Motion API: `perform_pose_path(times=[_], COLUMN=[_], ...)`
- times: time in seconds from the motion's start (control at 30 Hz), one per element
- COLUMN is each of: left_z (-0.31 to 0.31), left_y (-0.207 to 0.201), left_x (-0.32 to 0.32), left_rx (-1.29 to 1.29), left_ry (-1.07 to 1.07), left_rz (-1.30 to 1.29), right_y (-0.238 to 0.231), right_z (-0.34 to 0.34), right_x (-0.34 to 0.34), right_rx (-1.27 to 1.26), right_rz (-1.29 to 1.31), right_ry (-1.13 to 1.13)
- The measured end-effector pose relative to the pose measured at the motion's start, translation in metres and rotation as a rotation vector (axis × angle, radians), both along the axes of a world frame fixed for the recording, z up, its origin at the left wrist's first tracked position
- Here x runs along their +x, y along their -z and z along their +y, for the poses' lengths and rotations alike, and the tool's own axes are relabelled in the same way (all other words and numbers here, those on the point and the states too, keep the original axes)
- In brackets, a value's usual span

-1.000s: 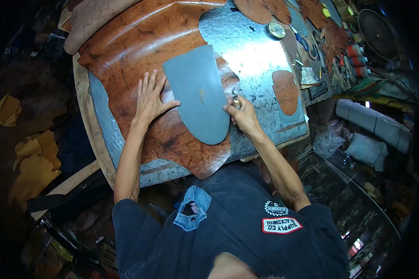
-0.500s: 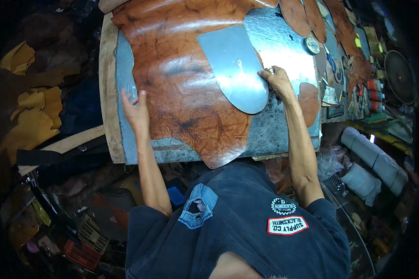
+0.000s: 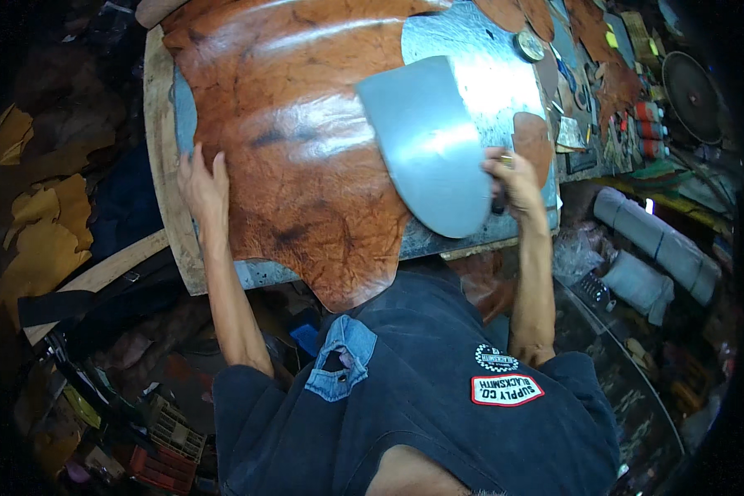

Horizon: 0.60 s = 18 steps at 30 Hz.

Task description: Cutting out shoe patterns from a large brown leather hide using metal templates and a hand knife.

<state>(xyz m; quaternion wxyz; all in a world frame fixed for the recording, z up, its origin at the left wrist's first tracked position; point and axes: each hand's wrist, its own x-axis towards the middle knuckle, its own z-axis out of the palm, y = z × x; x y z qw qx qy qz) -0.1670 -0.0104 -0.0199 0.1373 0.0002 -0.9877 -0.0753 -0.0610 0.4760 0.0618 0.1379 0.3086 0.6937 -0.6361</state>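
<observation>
A large glossy brown leather hide with dark streaks lies across the workbench, one corner hanging over the near edge. My left hand is at the hide's left edge with its fingers apart, holding nothing. My right hand pinches the right edge of a flat grey template, straight at the far end and rounded at the near end. The template is tilted and overlaps the hide's right side. A small tool with a dark handle is also in the right hand, mostly hidden by the fingers.
A grey metal sheet covers the bench's right part, with a round tin and a brown leather piece on it. Bottles with red labels and a round dark disc stand farther right. Yellow leather scraps lie left.
My right hand has drawn the template toward me and tilted it up. My left hand has shifted to the hide's left edge. The whole view has moved slightly.
</observation>
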Motion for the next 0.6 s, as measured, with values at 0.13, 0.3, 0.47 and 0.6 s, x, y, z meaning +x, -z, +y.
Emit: perform_pose_path(times=[0.13, 0.3, 0.47, 0.6], left_z=[0.08, 0.199, 0.261, 0.294], left_y=[0.003, 0.027, -0.002, -0.01], left_x=[-0.057, -0.063, -0.008, 0.052], left_rx=[-0.058, -0.11, -0.074, 0.128], left_ry=[0.332, 0.508, 0.648, 0.685], left_rz=[-0.119, -0.347, -0.45, -0.442], right_y=[-0.053, -0.071, -0.048, -0.032], right_z=[0.054, 0.089, 0.094, 0.085], right_x=[0.052, 0.114, 0.151, 0.136], right_rx=[0.06, 0.183, -0.028, -0.113], right_rz=[0.152, 0.21, 0.339, 0.333], right_ry=[0.162, 0.271, 0.509, 0.511])
